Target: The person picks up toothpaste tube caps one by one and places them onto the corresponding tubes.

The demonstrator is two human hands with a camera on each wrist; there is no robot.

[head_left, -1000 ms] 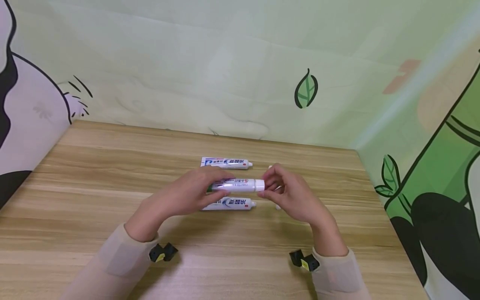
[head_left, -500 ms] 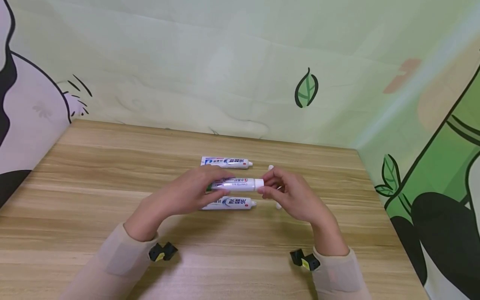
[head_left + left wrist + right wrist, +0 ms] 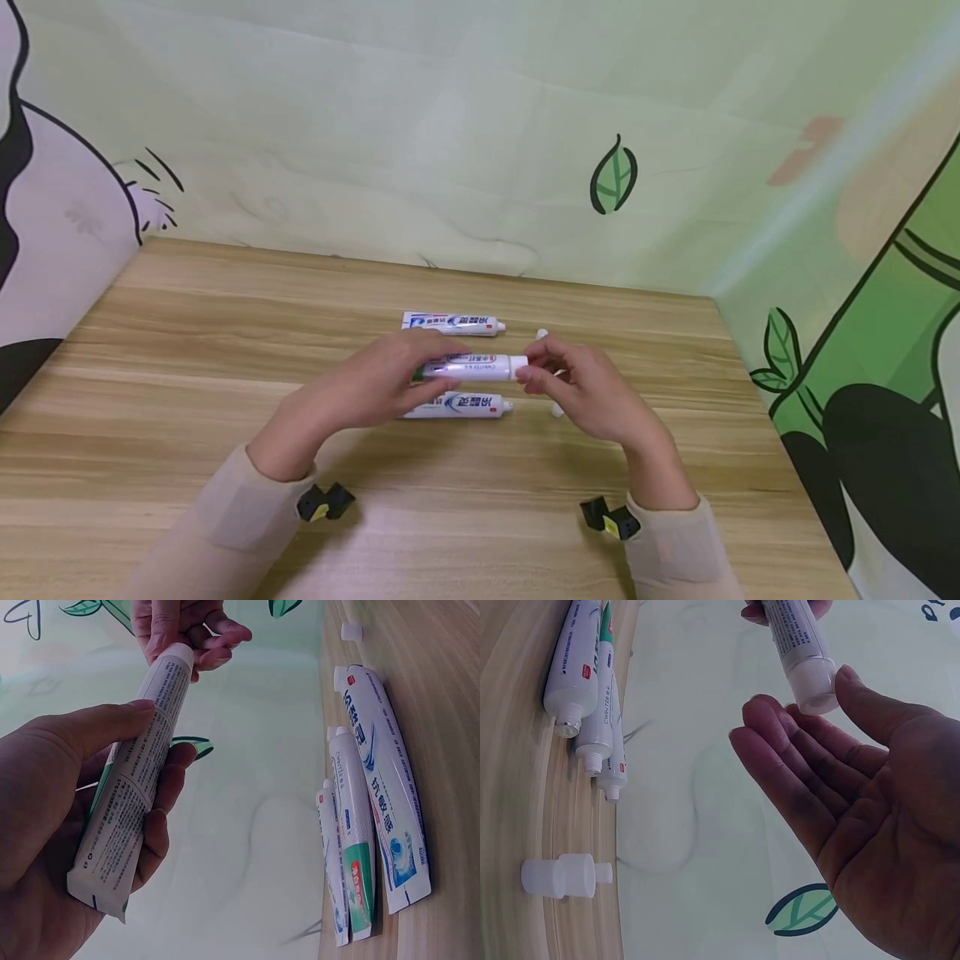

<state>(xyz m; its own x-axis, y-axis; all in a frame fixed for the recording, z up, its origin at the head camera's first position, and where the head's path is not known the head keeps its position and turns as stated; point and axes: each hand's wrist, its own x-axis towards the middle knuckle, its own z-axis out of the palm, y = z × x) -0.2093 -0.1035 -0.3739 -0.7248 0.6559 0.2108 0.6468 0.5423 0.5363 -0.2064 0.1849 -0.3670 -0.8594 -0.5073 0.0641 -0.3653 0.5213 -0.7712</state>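
Note:
My left hand (image 3: 375,375) grips a white toothpaste tube (image 3: 139,772) around its body, with the capped end pointing right. At that end my right hand (image 3: 592,387) pinches the white screw cap (image 3: 813,684) between thumb and forefinger, while its other fingers stay loosely bent. The cap sits on the tube. Below the held tube, several uncapped toothpaste tubes lie side by side on the table: a near one (image 3: 386,787), a green-and-white middle one (image 3: 351,832) and a far one (image 3: 453,325). In the head view the middle one is hidden by the held tube.
Loose white caps stand in a row on the wooden table (image 3: 480,500), right of the tubes: a far cap (image 3: 542,334), a near cap (image 3: 557,411) and a middle cap (image 3: 576,874). Behind the table rises a pale green printed backdrop (image 3: 420,150).
My right thumb and fingers have shifted slightly around the cap, and the far loose cap shows more. The left hand and the tube hold almost the same position.

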